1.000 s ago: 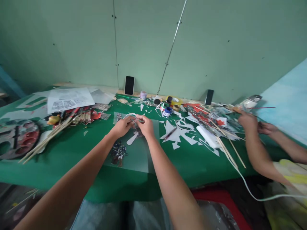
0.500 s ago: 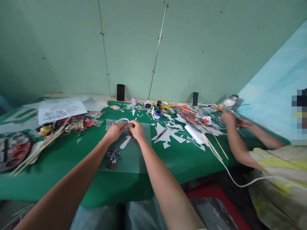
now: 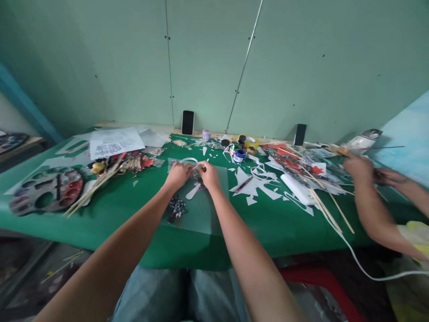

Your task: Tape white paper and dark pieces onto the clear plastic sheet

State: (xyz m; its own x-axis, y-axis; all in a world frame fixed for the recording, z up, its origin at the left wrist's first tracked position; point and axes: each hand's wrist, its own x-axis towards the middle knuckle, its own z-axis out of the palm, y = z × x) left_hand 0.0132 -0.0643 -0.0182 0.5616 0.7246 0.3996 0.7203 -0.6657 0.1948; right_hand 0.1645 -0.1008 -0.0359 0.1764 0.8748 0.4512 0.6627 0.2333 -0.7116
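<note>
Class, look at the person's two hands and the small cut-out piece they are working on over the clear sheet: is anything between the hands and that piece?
Nothing visible is. The left hand and right hand already meet on the small cut-out piece, above the clear sheet.

Pale green wall panels (image 3: 214, 58) fill the upper frame, joined by vertical seams and dotted with screws; a light blue surface (image 3: 410, 147) slants in at the right edge; a green-covered table (image 3: 110, 214) spans the middle; soft, even light falls throughout; dim floor (image 3: 27, 264) shows at lower left.
</note>
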